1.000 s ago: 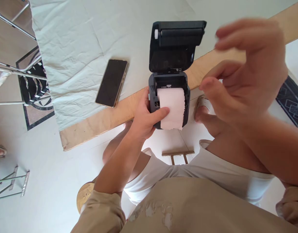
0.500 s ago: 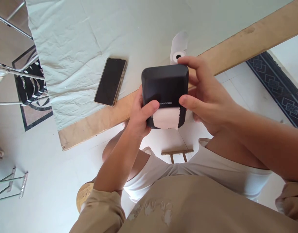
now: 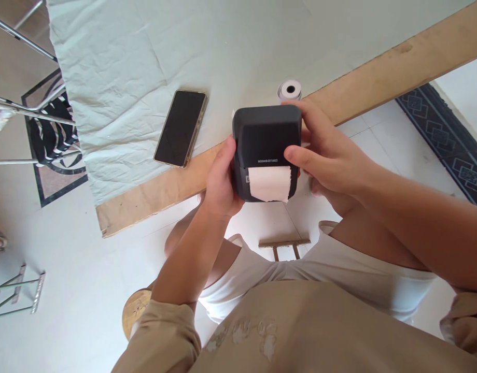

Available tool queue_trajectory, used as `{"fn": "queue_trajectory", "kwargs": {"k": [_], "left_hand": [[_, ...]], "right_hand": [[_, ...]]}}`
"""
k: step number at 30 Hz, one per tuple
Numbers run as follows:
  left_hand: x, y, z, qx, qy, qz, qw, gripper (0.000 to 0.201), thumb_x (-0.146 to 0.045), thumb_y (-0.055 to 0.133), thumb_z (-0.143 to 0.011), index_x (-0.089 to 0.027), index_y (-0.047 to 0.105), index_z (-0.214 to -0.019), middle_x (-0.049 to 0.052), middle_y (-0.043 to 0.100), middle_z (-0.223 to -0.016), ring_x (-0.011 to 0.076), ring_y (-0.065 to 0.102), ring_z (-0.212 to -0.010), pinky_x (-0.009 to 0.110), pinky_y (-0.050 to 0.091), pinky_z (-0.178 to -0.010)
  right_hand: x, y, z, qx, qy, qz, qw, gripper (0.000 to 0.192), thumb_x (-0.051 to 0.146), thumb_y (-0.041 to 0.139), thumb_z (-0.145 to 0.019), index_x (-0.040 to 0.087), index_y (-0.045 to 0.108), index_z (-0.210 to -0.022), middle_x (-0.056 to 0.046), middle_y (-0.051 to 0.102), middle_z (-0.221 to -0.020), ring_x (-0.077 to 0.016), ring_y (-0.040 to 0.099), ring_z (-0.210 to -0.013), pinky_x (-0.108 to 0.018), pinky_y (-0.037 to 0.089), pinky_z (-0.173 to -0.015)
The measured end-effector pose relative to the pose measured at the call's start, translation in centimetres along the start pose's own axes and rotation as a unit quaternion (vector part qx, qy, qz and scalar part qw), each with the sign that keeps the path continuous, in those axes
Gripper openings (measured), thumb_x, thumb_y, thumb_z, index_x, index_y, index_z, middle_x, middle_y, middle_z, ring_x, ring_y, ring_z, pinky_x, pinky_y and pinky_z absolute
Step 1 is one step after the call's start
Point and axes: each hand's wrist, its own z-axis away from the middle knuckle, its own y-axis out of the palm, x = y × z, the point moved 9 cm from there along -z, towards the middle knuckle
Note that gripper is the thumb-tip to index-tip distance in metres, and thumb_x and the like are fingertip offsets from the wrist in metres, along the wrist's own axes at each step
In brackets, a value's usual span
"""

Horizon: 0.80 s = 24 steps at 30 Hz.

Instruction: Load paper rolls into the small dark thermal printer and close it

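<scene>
Here, my left hand (image 3: 220, 182) and right hand (image 3: 327, 155) clamp their fingers on the black printer (image 3: 266, 150) at the table's edge (image 3: 153, 199); paper strip (image 3: 269, 184) protrudes; phone (image 3: 180, 128) lies left; paper roll (image 3: 290, 90) stands behind.

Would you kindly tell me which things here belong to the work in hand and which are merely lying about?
In hand: printer, its paper strip, left hand, right hand.
Lying about: phone, spare paper roll, cloth, board.
</scene>
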Motion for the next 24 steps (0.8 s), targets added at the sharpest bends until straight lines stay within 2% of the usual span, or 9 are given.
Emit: {"fn": "queue_trajectory", "kwargs": {"k": [4,8,10,13,15,16,20,22,24], "left_hand": [[0.3,-0.6,0.0,-0.042,-0.014,-0.001,0.999,0.044,-0.062,0.056,-0.112,-0.024,0.078,-0.107,0.008,0.085,-0.120,0.0361,0.066,-0.154,0.048,0.064,-0.120],[0.3,-0.8,0.0,-0.045,-0.008,-0.010,0.999,0.037,-0.051,0.058,-0.114,-0.024,0.076,-0.096,0.006,0.085,-0.110,0.0341,0.068,-0.152,0.048,0.064,-0.122],[0.3,-0.9,0.0,-0.052,-0.010,-0.013,0.999,0.036,-0.052,0.062,-0.112,-0.024,0.075,-0.093,0.005,0.084,-0.104,0.0352,0.070,-0.149,0.049,0.065,-0.120],[0.5,-0.3,0.0,-0.031,-0.022,-0.004,0.999,0.043,-0.064,0.066,-0.107,-0.024,0.078,-0.096,0.007,0.085,-0.105,0.0386,0.070,-0.149,0.051,0.066,-0.118],[0.5,0.5,0.0,0.005,-0.018,-0.003,1.000,0.047,-0.071,0.074,-0.099,-0.024,0.080,-0.100,0.009,0.085,-0.112,0.0412,0.068,-0.151,0.050,0.067,-0.117],[0.6,0.8,0.0,0.024,-0.017,-0.008,1.000,0.048,-0.072,0.078,-0.095,-0.025,0.081,-0.102,0.010,0.086,-0.115,0.0420,0.068,-0.151,0.050,0.068,-0.115],[1.3,1.1,0.2,0.058,-0.029,-0.041,0.997,0.046,-0.069,0.084,-0.090,-0.028,0.083,-0.111,0.007,0.086,-0.121,0.0420,0.070,-0.149,0.050,0.070,-0.110],[1.4,0.8,0.2,0.058,-0.027,-0.052,0.997,0.047,-0.069,0.083,-0.092,-0.028,0.083,-0.115,0.006,0.086,-0.124,0.0411,0.070,-0.149,0.051,0.070,-0.111],[1.2,0.9,0.4,0.066,-0.019,-0.056,0.996,0.051,-0.070,0.085,-0.091,-0.027,0.082,-0.119,0.006,0.085,-0.128,0.0408,0.069,-0.150,0.051,0.068,-0.115]], "right_hand": [[1.6,-1.8,0.7,-0.068,-0.056,0.057,0.995,0.069,0.039,0.080,-0.097,0.034,0.054,-0.160,-0.008,0.060,-0.166,-0.0161,0.076,-0.097,-0.029,0.068,-0.072],[2.2,-1.8,1.1,-0.057,-0.106,0.099,0.988,0.073,0.037,0.090,-0.087,0.037,0.061,-0.154,-0.006,0.062,-0.160,-0.0140,0.075,-0.085,-0.031,0.066,-0.068],[2.5,-2.3,1.4,-0.098,-0.127,0.131,0.978,0.069,0.042,0.094,-0.084,0.036,0.066,-0.146,-0.005,0.065,-0.153,-0.0123,0.072,-0.078,-0.032,0.063,-0.067],[4.2,-3.1,2.4,-0.191,-0.185,0.193,0.945,0.044,0.051,0.093,-0.087,0.033,0.072,-0.122,0.002,0.076,-0.097,-0.0127,0.067,-0.067,-0.032,0.055,-0.065],[5.7,-3.4,3.2,-0.241,-0.227,0.194,0.923,0.022,0.047,0.081,-0.100,0.031,0.068,-0.107,0.008,0.059,-0.062,-0.0117,0.057,-0.054,-0.031,0.044,-0.059],[6.1,-3.7,3.5,-0.262,-0.235,0.175,0.919,0.017,0.044,0.074,-0.106,0.030,0.065,-0.103,0.009,0.053,-0.056,-0.0112,0.054,-0.050,-0.031,0.040,-0.057],[5.8,-5.4,3.6,-0.325,-0.182,0.087,0.924,0.028,0.055,0.070,-0.110,0.029,0.063,-0.101,0.003,0.068,-0.077,-0.0140,0.072,-0.067,-0.030,0.044,-0.057],[5.8,-5.5,3.4,-0.318,-0.184,0.127,0.921,0.026,0.050,0.073,-0.107,0.027,0.065,-0.098,0.001,0.074,-0.088,-0.0137,0.072,-0.069,-0.031,0.045,-0.058],[6.2,-4.4,3.2,-0.269,-0.218,0.238,0.908,0.011,0.034,0.073,-0.103,0.025,0.070,-0.096,0.002,0.078,-0.089,-0.0114,0.067,-0.064,-0.031,0.042,-0.060]]}}
